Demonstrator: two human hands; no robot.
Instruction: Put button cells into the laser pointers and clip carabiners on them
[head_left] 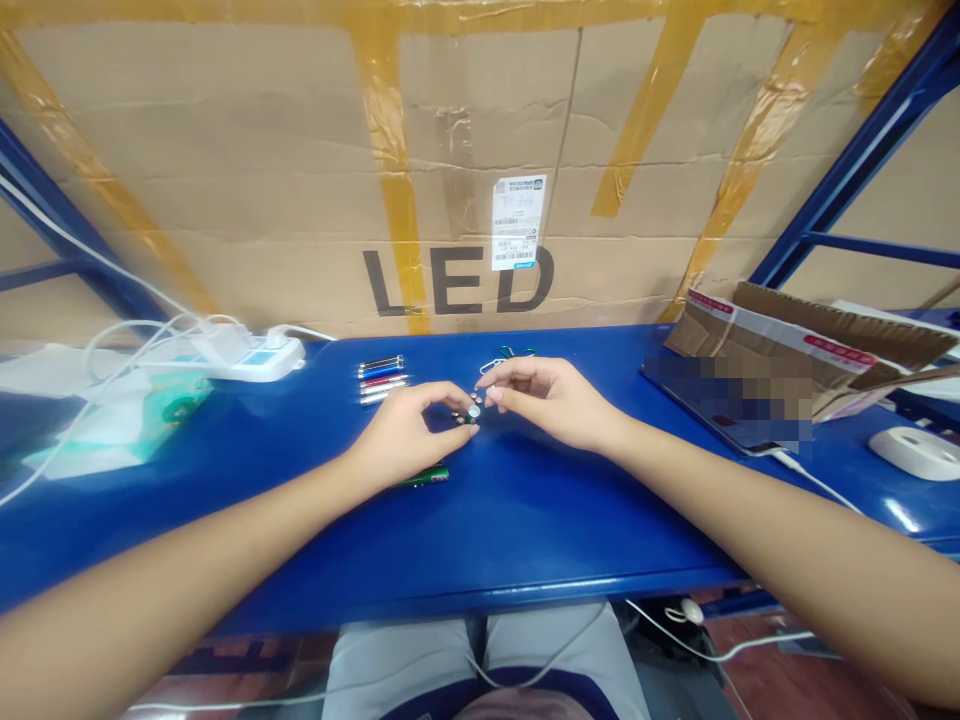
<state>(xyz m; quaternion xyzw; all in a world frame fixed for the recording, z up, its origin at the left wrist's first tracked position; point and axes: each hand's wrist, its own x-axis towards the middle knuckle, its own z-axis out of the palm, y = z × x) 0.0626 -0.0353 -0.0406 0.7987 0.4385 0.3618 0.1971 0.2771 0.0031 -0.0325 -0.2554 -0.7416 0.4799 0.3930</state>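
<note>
My left hand (409,430) reaches in from the left, thumb and index finger curved around a small round silver piece (473,411) with a dark edge. The piece sits between the two fingertips. Close by lie other tiny round metal bits, too small to name. Facing it, my right hand (551,400) has its thumb and fingertips drawn together just right of those bits; whatever is in them cannot be made out. A green tube (427,477) lies partly under my left hand. Beyond that hand, several slim metallic tubes (382,380) in different colours lie side by side.
Metal clips (510,358) lie behind my right hand. A white power strip (262,357) with cables and a green-white packet (142,410) are left. Right are a dark phone or tablet (712,410), an open carton (810,340) and a white mouse (919,452). A large cardboard box (300,200) stands behind.
</note>
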